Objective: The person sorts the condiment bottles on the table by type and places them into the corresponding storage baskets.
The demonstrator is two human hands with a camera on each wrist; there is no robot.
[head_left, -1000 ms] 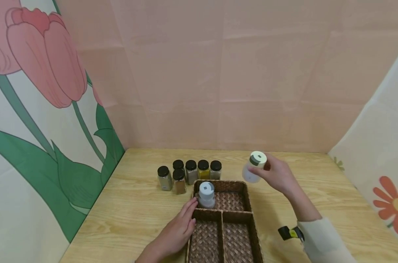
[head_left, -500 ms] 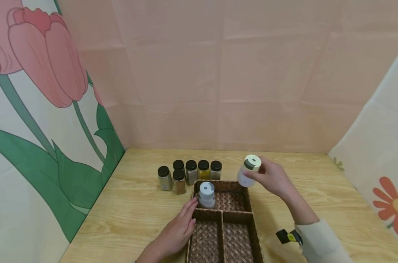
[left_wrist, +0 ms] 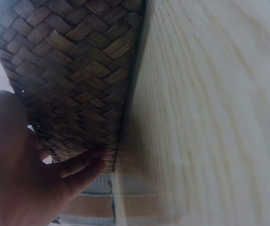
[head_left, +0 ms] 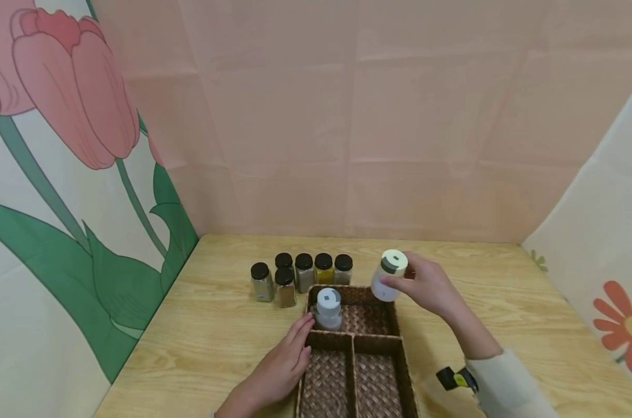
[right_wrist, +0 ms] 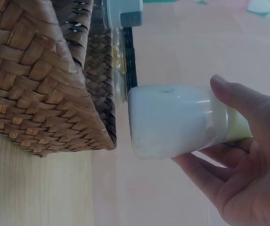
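Observation:
My right hand (head_left: 427,285) pinches a seasoning bottle (head_left: 384,287) with a pale yellow-green cap near its neck. White contents show through its clear wall, and the bottle (right_wrist: 172,121) is raised above the back right corner of a brown woven basket (head_left: 407,371). A second seasoning bottle (head_left: 328,309), white-capped, stands upright at the left of the basket's back compartment. My left hand (head_left: 276,368) rests against the basket's left side. In the left wrist view, fingers (left_wrist: 85,165) lie fairly straight on the woven outer wall (left_wrist: 78,70).
Several black-capped spice jars (head_left: 303,273) stand behind and left of the basket on the wooden table (head_left: 190,337). Dividers (head_left: 353,371) split the basket into a wide back compartment and two front ones. A pink cloth backdrop (head_left: 347,145) hangs behind the table.
My right hand has brought the seasoning bottle leftward and slightly down, from beside the basket to over its back right corner. My left hand and the standing bottle have stayed put.

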